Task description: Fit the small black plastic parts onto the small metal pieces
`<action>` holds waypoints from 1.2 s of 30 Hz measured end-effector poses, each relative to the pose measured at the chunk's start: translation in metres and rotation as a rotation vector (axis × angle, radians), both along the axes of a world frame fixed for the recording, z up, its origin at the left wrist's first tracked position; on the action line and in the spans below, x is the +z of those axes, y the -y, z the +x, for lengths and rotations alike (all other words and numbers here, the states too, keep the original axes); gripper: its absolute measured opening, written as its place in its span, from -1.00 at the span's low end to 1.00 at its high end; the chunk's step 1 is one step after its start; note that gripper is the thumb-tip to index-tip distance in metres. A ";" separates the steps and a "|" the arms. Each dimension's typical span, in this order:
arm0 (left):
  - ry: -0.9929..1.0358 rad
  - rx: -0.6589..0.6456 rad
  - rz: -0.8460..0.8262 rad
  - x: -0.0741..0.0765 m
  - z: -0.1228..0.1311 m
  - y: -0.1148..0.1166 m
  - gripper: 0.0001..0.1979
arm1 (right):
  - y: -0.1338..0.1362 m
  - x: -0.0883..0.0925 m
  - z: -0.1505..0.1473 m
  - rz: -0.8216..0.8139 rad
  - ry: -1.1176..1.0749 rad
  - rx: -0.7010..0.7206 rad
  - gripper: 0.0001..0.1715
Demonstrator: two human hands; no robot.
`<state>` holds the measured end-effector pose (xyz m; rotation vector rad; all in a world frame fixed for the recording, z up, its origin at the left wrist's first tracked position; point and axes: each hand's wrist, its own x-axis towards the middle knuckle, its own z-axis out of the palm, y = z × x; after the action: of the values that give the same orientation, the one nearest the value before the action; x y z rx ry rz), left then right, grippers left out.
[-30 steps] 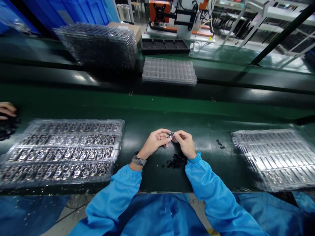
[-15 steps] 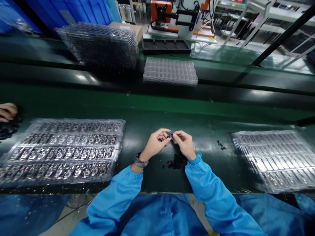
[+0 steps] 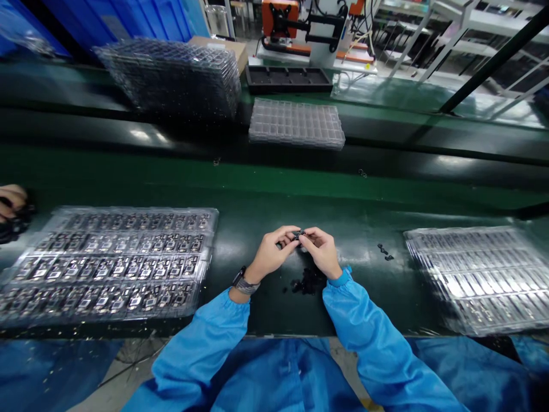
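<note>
My left hand [image 3: 274,250] and my right hand [image 3: 322,250] meet over the dark green bench, fingertips pinched together on one small dark metal part [image 3: 298,234]. Both wrists come out of blue sleeves, and a watch sits on the left one. Just below the hands lies a little heap of small black pieces [image 3: 306,281]. To the left is a clear blister tray [image 3: 109,266] filled with several rows of small metal parts. On the right lies another clear tray [image 3: 480,274].
Two black bits [image 3: 385,252] lie loose right of my hands. Across the bench stand a stack of clear trays [image 3: 171,77], a clear compartment tray [image 3: 295,123] and a black tray [image 3: 288,79]. Another person's hand [image 3: 11,200] shows at the left edge.
The small part has been turned between my fingertips and now shows dark instead of shiny. Both hands stay in the same spot. The hand at the left edge has shifted slightly.
</note>
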<state>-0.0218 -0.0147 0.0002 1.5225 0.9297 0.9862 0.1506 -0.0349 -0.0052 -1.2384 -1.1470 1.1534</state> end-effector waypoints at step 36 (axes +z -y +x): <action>-0.086 0.170 -0.098 0.066 -0.036 0.057 -0.68 | -0.004 -0.005 0.007 -0.006 0.018 -0.076 -0.55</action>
<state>-0.0582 -0.0721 0.0665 1.4300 1.1674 0.9857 0.1574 -0.0305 -0.0099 -1.2886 -1.1010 1.0920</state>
